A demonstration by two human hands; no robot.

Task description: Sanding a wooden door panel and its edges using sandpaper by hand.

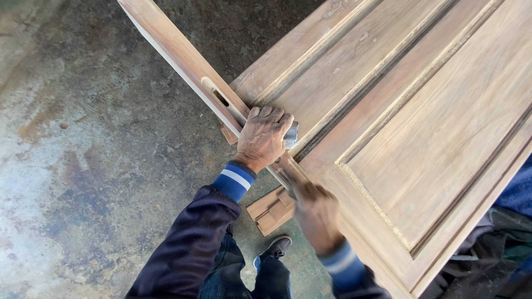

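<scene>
A large panelled wooden door (421,122) lies flat, filling the right of the head view. A long wooden stile (177,55) with a mortise slot runs diagonally from the top left to the door's near corner. My left hand (265,135) is clamped over the joint where stile meets door, with a small grey object (292,133) under its fingers. My right hand (317,213) is blurred, lower along the door's edge, its fingers closed around something dark that I cannot make out.
Stained concrete floor (94,155) spreads to the left. Short wooden offcuts (271,209) lie on the floor below the door's edge, near my shoe (275,247). Dark and blue cloth (510,232) shows at the lower right.
</scene>
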